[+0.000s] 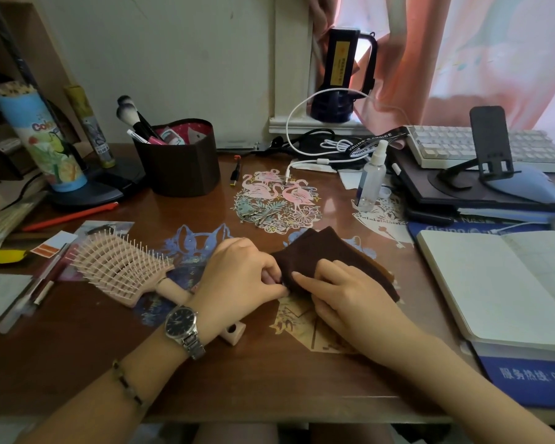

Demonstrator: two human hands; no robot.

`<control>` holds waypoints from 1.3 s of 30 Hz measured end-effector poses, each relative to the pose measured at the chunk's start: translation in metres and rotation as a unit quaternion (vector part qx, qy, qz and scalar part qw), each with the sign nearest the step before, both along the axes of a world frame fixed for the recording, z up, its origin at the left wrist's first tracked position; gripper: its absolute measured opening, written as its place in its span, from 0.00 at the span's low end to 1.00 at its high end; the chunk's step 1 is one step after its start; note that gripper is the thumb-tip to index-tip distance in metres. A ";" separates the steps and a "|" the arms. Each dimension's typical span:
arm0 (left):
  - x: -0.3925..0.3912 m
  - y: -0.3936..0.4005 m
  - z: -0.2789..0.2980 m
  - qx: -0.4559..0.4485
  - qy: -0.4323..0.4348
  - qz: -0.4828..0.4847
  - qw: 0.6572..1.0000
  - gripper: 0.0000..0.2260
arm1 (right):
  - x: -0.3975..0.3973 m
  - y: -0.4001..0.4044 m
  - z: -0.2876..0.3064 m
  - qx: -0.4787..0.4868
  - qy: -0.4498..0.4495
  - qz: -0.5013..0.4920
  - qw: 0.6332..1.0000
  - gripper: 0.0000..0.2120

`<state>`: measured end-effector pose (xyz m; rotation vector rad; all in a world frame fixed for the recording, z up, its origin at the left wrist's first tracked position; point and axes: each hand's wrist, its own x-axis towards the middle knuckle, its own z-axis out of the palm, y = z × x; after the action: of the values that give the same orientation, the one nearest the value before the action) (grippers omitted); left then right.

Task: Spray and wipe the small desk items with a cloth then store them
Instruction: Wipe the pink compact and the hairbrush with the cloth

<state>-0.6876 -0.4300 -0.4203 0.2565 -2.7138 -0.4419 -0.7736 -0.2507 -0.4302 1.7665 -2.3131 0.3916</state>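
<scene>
A dark brown cloth [327, 254] lies folded on the desk's middle. My left hand [237, 277] pinches its near left edge with curled fingers; whatever small item may be inside the fold is hidden. My right hand [343, 296] presses on the cloth with the forefinger straight. A clear spray bottle [370, 177] stands upright behind the cloth, to the right. A pink hairbrush [122, 267] lies to the left of my left hand. A small pink block with a hole [233, 333] sits under my left wrist. Several hair clips [260, 216] lie on a flamingo paper cutout.
A brown pen holder [180, 165] with makeup brushes stands at the back left, beside a pencil tube [42, 142]. An open notebook [507, 283], a phone stand [491, 149], a keyboard [481, 149] and a mouse [526, 187] fill the right side. Cables [321, 145] lie at the back.
</scene>
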 end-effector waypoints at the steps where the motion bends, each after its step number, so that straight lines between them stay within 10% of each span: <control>1: 0.000 0.000 0.000 -0.006 0.001 0.002 1.000 0.07 | -0.001 0.001 -0.001 0.005 0.013 -0.001 1.000 0.18; 39: 0.026 -0.040 0.038 0.118 -0.038 0.033 0.992 0.06 | -0.037 0.036 -0.006 -0.043 -0.063 -0.059 0.995 0.18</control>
<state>-0.6620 -0.4705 -0.3828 0.4349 -2.7163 -0.7483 -0.8109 -0.2147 -0.4359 1.5994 -2.4323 0.5874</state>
